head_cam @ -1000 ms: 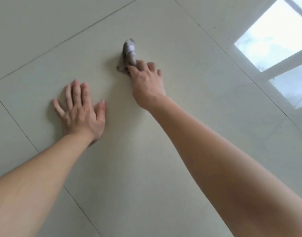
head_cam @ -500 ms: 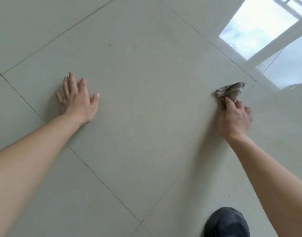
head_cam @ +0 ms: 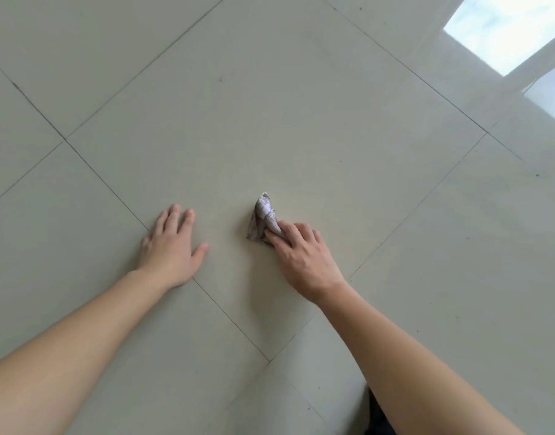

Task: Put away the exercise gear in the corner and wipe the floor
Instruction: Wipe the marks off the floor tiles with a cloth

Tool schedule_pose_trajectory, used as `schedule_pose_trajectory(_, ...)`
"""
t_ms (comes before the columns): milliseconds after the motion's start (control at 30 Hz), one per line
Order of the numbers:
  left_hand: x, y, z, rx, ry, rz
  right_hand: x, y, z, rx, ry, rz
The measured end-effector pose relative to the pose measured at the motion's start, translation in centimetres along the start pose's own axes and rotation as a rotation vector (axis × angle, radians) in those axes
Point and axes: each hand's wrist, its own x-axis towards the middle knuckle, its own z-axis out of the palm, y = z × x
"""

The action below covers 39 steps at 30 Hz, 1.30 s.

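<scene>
A small crumpled grey patterned cloth (head_cam: 263, 218) lies on the pale tiled floor (head_cam: 269, 120) near the middle of the view. My right hand (head_cam: 301, 255) grips its near end, fingers curled over it and pressing it to the tile. My left hand (head_cam: 172, 246) lies flat on the floor to the left of the cloth, fingers straight and spread, holding nothing. A hand's width of bare tile separates the two hands. No exercise gear is in view.
Large glossy beige tiles with thin dark grout lines (head_cam: 106, 183) fill the view. A bright window reflection (head_cam: 502, 29) shines on the floor at the top right. A dark bit of clothing (head_cam: 379, 419) shows at the bottom edge beside my right forearm.
My right hand has swept the cloth back from the far right toward the middle, close to my left hand. The left hand stays planted flat on the floor. The view has shifted.
</scene>
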Motion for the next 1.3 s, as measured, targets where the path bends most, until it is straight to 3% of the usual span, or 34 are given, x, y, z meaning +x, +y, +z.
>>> schedule_pose_trajectory(67, -0.2, 1.1, -2.9, 0.058, -0.205, -0.024, -0.4, 1.2, -3.1, 0.013, -0.146, 0.036)
schedule_pose_trajectory(133, -1.8, 3.1, -5.7, 0.102, -0.285, -0.007, -1.3, 2.1, -7.0, 0.048, -0.175, 0.202)
schedule_pose_trajectory(233, -5.9, 6.5, -10.7, 0.105, -0.107, 0.069, -3.1, 3.1, -14.4, 0.106, -0.102, 0.438)
schedule_pose_trajectory(367, -13.1, 9.1, -19.9, -0.022, 0.15, 0.19, -4.7, 2.9, -26.3, 0.113, 0.016, 0.49)
schedule_pose_trajectory(600, -26.7, 6.1, -45.0, -0.005, 0.493, 0.212, -2.8, -5.1, -53.3, 0.072, 0.223, 0.384)
schedule_pose_trajectory(800, -42.3, -0.9, -73.7, 0.053, 0.793, 0.16, 1.1, -16.8, -83.9, 0.003, 0.438, 0.107)
schedule_pose_trajectory(900, -50.8, -3.9, -83.2, 0.062, 0.915, 0.078, 1.4, -22.1, -95.2, 0.02, 0.528, -0.002)
schedule_pose_trajectory(1000, -58.2, -6.2, -86.9, 0.029, 1.067, -0.014, 1.5, -26.0, -101.4, 0.08, 0.651, -0.141)
schedule_pose_trajectory(1100, -63.8, -7.9, -85.7, -0.035, 1.179, -0.164, 2.0, -30.0, -103.5, 0.169, 0.723, -0.249)
schedule_pose_trajectory(1300, -73.8, -11.4, -79.5, -0.102, 1.107, -0.586, 2.6, -41.1, -101.5, 0.274, 0.499, -0.648)
